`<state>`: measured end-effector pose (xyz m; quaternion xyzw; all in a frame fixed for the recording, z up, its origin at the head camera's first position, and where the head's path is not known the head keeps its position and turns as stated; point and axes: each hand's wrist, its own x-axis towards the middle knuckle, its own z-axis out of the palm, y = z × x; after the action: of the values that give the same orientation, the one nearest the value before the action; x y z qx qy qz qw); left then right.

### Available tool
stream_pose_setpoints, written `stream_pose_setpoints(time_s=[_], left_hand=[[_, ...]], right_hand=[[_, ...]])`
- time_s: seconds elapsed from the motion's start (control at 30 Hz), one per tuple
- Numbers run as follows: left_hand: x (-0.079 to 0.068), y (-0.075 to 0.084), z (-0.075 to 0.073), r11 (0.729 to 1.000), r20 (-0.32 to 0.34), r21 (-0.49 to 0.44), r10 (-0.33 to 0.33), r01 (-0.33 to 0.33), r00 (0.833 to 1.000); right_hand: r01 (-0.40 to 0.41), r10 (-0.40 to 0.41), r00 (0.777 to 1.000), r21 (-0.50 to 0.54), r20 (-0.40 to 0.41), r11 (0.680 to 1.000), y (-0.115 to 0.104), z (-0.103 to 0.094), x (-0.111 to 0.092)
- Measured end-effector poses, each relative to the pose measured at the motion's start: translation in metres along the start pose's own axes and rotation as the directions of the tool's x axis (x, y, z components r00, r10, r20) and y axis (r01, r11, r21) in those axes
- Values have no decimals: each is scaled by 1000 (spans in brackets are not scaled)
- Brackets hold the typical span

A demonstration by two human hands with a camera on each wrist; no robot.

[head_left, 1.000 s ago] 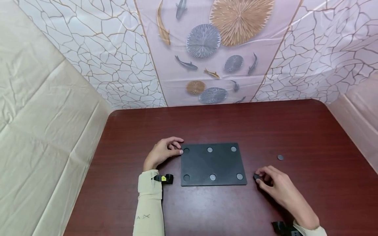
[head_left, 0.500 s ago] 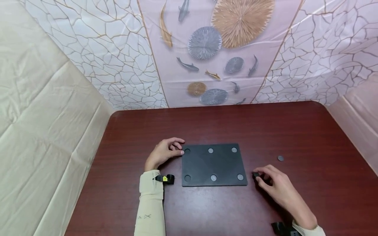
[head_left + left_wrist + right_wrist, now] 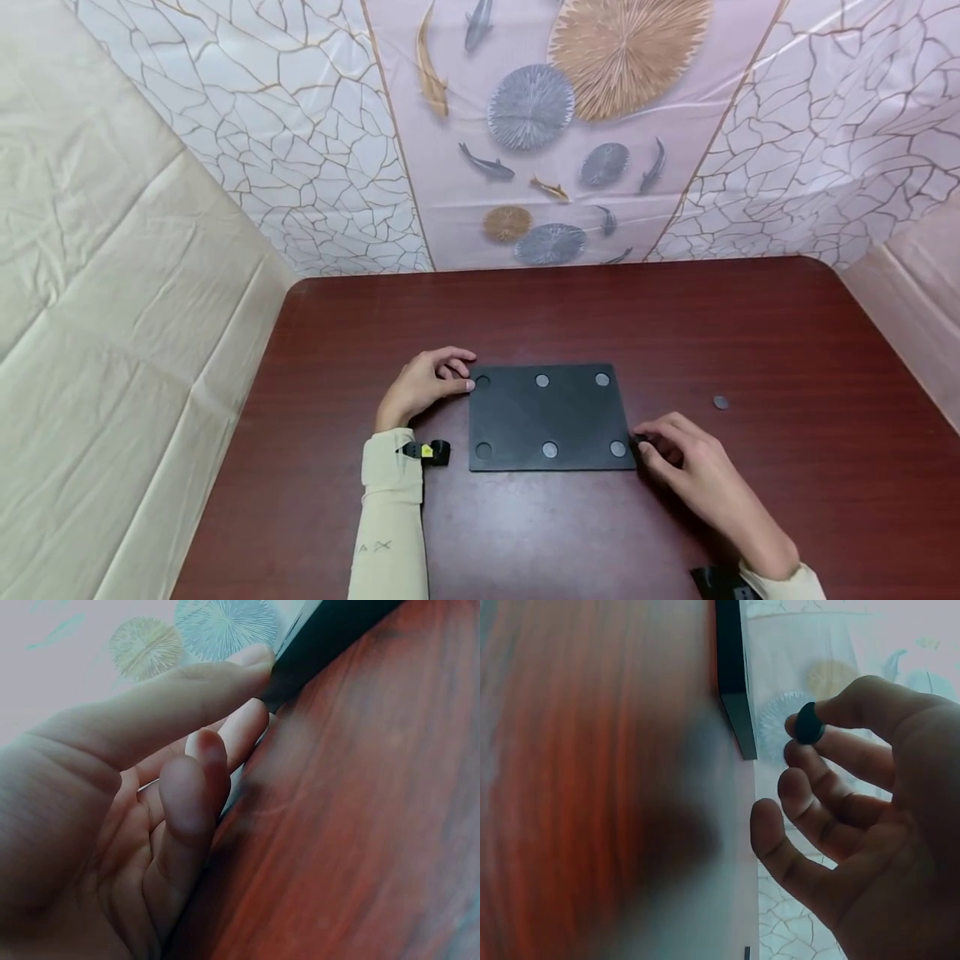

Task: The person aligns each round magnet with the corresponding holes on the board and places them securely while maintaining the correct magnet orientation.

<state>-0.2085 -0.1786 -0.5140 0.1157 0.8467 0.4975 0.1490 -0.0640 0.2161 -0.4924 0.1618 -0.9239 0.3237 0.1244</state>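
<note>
A flat dark board (image 3: 551, 417) lies on the table, with pale round discs in its middle and right recesses and two dark round recesses at its left. My left hand (image 3: 422, 386) rests at its far-left corner. The straight thumb touches the board's edge there, and the other fingers are loosely bent. Just off the board's right edge, my right hand (image 3: 693, 467) pinches a small dark disc (image 3: 810, 724) between thumb and index finger, the remaining fingers spread below. In the right wrist view the disc is clear of the table.
A loose grey disc (image 3: 721, 402) lies on the brown wooden table (image 3: 360, 325), right of the board and beyond my right hand. Patterned cloth (image 3: 345, 167) rises behind the table, with plain pale cloth (image 3: 135, 333) along the left side.
My right hand has moved left with the disc, closer to the board's right edge. The left hand stays at the board's corner. The head view has shifted slightly.
</note>
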Motion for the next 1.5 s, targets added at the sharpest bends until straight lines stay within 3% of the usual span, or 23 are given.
stream_pose_setpoints(time_s=[0.4,0.63,0.97,1.5], left_hand=[[2,2,-1,1000,-7,6,4,-4,1000],[1,2,-1,1000,-3,2,14,-14,1000],[0,-1,0,1000,7,-18,0,1,1000],[-1,1,1,1000,0,-14,2,-2,1000]], right_hand=[[92,-93,995,54,29,994,-16,10,19],[103,-105,994,42,42,994,-26,18,35],[111,-120,991,119,65,987,-40,23,54],[129,-141,984,108,110,986,-50,40,75]])
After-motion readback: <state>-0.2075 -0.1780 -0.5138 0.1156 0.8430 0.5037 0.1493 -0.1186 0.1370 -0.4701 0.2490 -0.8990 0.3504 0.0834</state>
